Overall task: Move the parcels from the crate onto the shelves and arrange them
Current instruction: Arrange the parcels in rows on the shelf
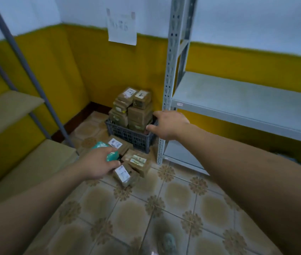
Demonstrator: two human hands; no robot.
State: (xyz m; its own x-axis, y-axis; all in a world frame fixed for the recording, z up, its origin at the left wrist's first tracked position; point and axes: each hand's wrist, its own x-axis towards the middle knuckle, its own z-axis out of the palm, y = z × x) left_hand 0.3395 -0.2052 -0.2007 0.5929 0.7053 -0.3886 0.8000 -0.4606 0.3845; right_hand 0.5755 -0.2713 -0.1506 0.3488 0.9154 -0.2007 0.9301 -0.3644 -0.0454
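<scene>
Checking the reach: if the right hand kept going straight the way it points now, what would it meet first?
Probably the dark crate: the right hand reaches toward its near right rim, open, with stacked brown parcels just beyond. Depth is hard to judge from one view.

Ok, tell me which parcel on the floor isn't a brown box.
The teal parcel, on the floor tiles in front of the crate, just beyond the left hand. The other floor parcels are brown boxes with white labels.
</scene>
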